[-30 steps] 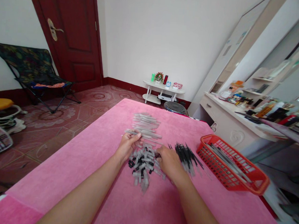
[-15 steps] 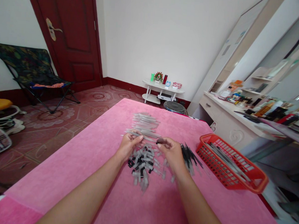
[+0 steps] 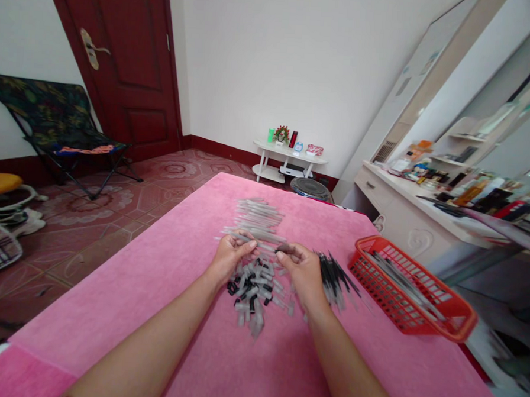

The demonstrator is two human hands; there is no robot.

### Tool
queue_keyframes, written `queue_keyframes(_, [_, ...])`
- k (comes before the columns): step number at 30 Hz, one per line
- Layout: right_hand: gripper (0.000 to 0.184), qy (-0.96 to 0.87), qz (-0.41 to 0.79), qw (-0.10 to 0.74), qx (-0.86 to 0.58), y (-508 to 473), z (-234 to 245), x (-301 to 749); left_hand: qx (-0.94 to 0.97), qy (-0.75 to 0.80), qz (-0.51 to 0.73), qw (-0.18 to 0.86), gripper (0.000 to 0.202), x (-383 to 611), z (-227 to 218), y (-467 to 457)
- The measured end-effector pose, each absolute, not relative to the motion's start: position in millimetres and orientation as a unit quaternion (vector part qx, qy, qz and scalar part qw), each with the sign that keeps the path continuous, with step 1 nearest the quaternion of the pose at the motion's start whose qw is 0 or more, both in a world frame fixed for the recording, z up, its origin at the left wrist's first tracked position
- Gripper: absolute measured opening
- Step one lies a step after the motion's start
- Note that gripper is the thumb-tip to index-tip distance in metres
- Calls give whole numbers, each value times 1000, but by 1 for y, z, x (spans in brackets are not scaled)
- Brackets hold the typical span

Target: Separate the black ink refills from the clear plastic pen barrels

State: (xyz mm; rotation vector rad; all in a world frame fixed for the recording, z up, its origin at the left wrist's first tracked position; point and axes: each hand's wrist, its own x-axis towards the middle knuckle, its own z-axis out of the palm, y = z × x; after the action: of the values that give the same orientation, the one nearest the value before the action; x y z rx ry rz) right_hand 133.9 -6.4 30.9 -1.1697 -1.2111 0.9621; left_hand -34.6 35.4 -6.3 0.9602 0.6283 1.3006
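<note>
My left hand (image 3: 234,253) is closed in a pinch on a translucent pen barrel (image 3: 266,246), which points toward my right hand. Between the thumb and fingers of my right hand (image 3: 303,266) is a small dark piece (image 3: 282,247), close to the barrel's end; I cannot tell whether the two touch. Just beyond both hands, similar pale pen barrels (image 3: 259,215) lie stacked side by side. A heap of clear and black pen caps (image 3: 253,290) is below my hands. To the right of my right hand, thin black pen refills (image 3: 332,273) lie in a bunch.
A red plastic basket (image 3: 411,330) holding long, pale pens stands on the pink cloth (image 3: 153,287) at the right. Beyond it is a dresser (image 3: 415,215) crowded with bottles. A folding chair (image 3: 87,118) and a low white stand (image 3: 268,145) are farther off.
The dark piece and the barrel's end appear slightly nearer each other. Both hands keep their grips, and the piles look the same.
</note>
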Motion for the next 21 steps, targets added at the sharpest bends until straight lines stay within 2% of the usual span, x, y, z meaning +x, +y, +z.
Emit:
queue_keyframes(8, [18, -499, 401, 578, -506, -5, 26, 134, 447, 290, 577, 619, 35, -34, -5, 34])
queue_keyframes(16, [23, -552, 366, 527, -533, -10, 27, 129, 440, 298, 582, 616, 36, -32, -5, 33])
queue_keyframes(21, [16, -583, 346, 499, -539, -9, 27, 131, 433, 310, 585, 612, 36, -31, -4, 32])
